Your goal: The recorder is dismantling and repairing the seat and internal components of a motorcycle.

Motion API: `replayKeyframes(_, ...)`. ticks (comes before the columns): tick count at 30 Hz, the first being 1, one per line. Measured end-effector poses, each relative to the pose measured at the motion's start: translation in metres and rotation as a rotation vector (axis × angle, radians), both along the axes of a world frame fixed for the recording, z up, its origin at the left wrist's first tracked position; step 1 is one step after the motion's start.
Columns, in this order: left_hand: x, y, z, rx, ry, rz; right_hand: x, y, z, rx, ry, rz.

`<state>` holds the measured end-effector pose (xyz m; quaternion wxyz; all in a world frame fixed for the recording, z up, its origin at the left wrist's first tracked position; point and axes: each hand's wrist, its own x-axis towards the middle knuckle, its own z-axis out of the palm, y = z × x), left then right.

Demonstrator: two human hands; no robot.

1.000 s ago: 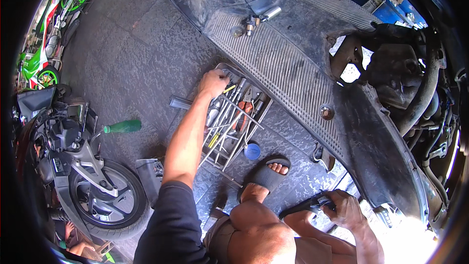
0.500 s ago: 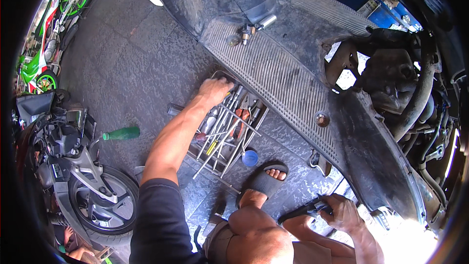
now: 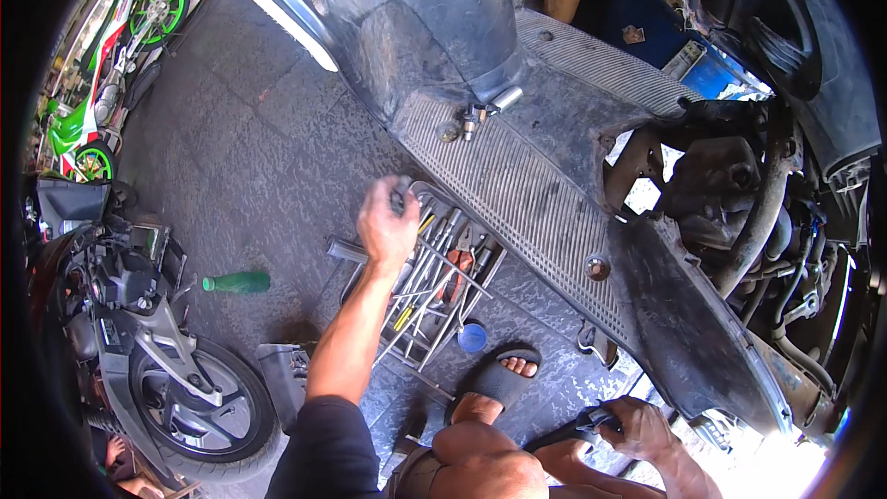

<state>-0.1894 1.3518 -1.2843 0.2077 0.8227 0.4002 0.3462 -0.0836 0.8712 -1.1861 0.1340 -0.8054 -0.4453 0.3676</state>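
My left hand [image 3: 386,225] is above the far left end of a tool rack [image 3: 407,358], its fingers closed round a small dark grey piece [image 3: 401,192]; blur hides its kind. Heaped in the rack are metal wrenches and rods, a screwdriver with a yellow handle [image 3: 404,318] and red-handled pliers [image 3: 454,285]. At the lower right, beside my sandalled foot, my right hand [image 3: 639,429] is closed on a dark part [image 3: 599,419] with a grey metallic face; its kind is unclear.
A scooter's ribbed footboard [image 3: 517,185] crosses above the rack, with a small metal fitting [image 3: 474,120] lying on it. A blue cap [image 3: 472,338] sits near my sandal [image 3: 497,377]. Left are a green bottle [image 3: 237,282] and a motorcycle wheel [image 3: 199,397].
My left hand has lifted out of the rack's far end and moved slightly left, now with a dark grey piece in it. My right hand keeps its dark part. The view has shifted a little.
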Motion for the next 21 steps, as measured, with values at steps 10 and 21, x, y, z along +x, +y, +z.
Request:
replayKeyframes(10, 0.090, 0.023, 0.100, -0.002, 0.072, -0.080, -0.001, 0.002, 0.004, 0.011, 0.018, -0.008)
replayKeyframes(21, 0.116, 0.029, 0.072, 0.165, 0.213, -0.186, -0.001, 0.005, 0.006, 0.018, 0.021, 0.017)
